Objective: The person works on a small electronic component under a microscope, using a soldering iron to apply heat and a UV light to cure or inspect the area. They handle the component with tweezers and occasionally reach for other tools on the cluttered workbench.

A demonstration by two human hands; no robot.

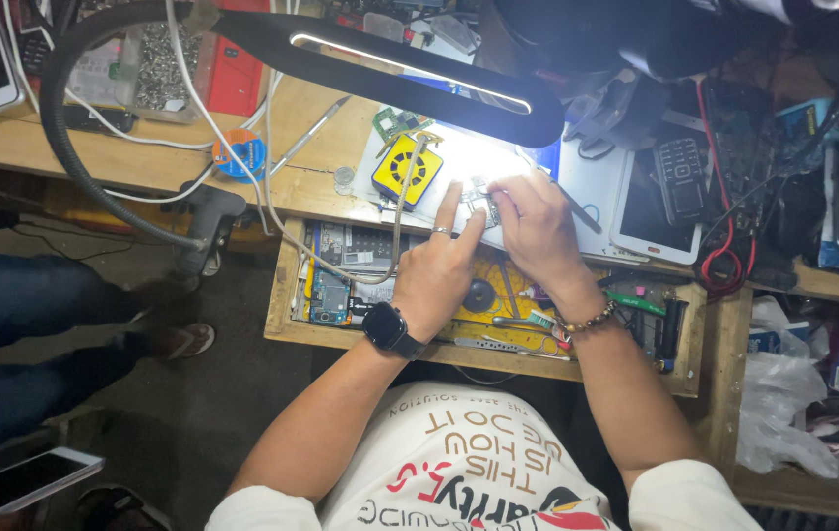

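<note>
Left hand (436,270): has a black watch and a ring; its pointing finger is stretched out and rests by the small circuit board (479,205)
Right hand (536,224): fingers curled tight, pinching the small circuit board; it also holds a thin tool (577,208)
Small circuit board: on the white mat (592,177) under the bright lamp (410,69)
Behind: yellow fan (407,170); white tablet (654,218); black keypad phone (680,172)
</note>
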